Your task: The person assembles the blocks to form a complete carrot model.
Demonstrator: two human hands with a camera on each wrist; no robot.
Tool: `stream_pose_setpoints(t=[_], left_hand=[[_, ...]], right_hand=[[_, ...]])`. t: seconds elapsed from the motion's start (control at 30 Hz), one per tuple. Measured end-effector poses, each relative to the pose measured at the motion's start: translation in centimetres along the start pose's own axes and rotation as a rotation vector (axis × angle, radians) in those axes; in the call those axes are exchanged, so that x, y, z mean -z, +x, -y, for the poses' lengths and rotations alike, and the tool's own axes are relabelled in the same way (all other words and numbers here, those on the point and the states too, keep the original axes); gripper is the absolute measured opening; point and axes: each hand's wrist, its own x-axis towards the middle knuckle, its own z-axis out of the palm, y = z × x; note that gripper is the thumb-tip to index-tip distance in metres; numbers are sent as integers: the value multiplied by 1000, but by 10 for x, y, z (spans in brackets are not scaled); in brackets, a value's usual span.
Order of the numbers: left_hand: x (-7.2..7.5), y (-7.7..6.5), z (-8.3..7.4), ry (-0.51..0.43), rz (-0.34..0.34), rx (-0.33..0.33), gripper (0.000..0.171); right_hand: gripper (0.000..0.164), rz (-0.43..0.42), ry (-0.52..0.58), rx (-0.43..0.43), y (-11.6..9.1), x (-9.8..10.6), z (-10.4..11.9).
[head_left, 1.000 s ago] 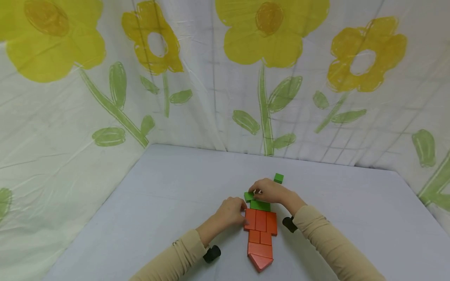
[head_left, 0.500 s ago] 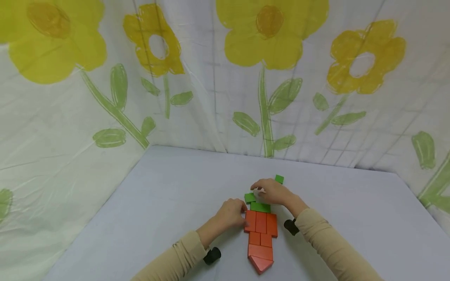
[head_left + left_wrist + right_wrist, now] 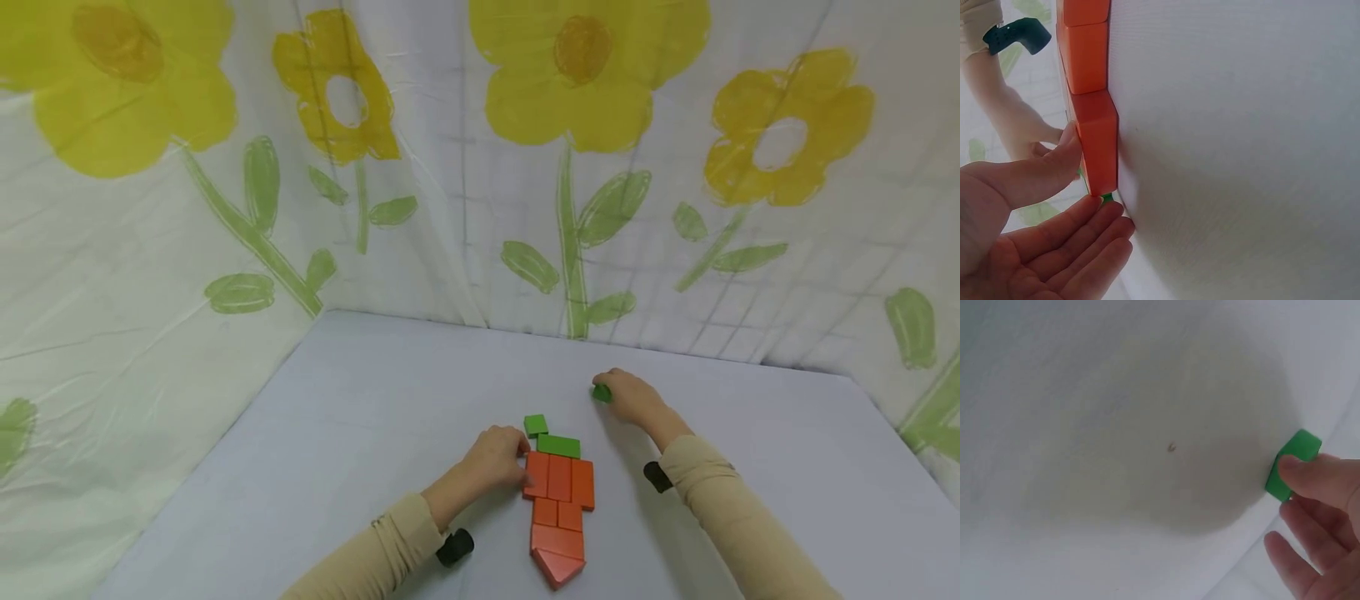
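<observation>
Orange-red blocks (image 3: 559,477) lie flat in a column on the table, ending nearest me in a pointed triangular block (image 3: 558,570). Along their far end lies a green rectangular block (image 3: 558,447), with a small green block (image 3: 536,425) beyond its left end. My left hand (image 3: 491,457) rests at the column's upper left corner. In the left wrist view, its thumb touches an orange-red block (image 3: 1099,147) and its fairly straight fingers lie by the block's end. Farther right, my right hand (image 3: 636,402) pinches another small green block (image 3: 1297,456) between thumb and fingers, at the tabletop.
A white table (image 3: 360,392) lies under everything. Behind it hangs a white curtain (image 3: 435,250) with printed yellow flowers. Dark wrist-worn devices (image 3: 455,547) sit under both forearms.
My right hand has left the small green block beside the green rectangle. It has moved right and away from me, and now holds the separate green block there. My left hand stays put.
</observation>
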Motion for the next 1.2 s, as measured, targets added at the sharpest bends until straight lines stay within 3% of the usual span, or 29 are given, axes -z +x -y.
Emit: stream_pose_setpoints(t=[0.13,0.43,0.63,0.93,1.2], left_hand=[[-1,0,0,8,-2,-6,36],[-1,1,0,11,1,2,36],[0,1,-1,3,2,9,36],[-1,1,-1,-7,-3,9,36],[-1,2,-1,-9,-3,14,36]], right_hand=[[28,-31,19,21,-4,-2,-7],[31,2,155,74,-11,-7,-5],[31,-20,189,150,-14,-9,1],[31,21,241,306,-22,-6,14],[31,74,241,294,-26,-11,18]])
